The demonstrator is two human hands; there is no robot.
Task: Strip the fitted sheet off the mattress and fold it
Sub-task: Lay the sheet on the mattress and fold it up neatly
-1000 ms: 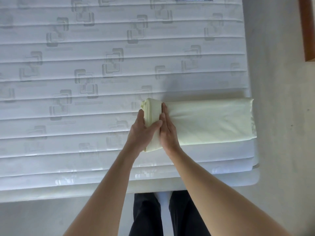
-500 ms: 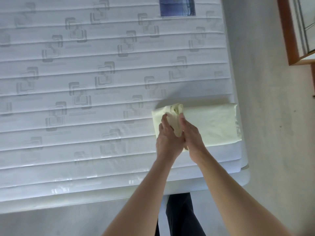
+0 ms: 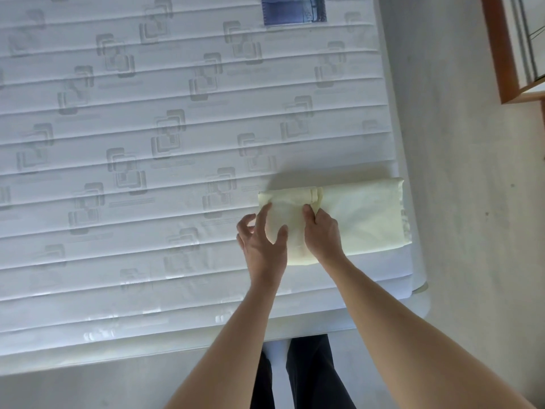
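The folded fitted sheet (image 3: 359,219) lies at about 3 o'clock on the bare mattress (image 3: 147,143), near its corner. The left hand (image 3: 262,240) rests on the folded-over flap with fingers spread and relaxed; the right hand (image 3: 321,234) pinches the flap's bunched edge. Letting go early could let the bulky flap spring open.

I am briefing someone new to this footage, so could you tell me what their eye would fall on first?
The pale yellow folded sheet lies near the right edge of the bare quilted mattress. Both hands work its left end: the left hand spread on the fabric, the right hand gripping a fold.
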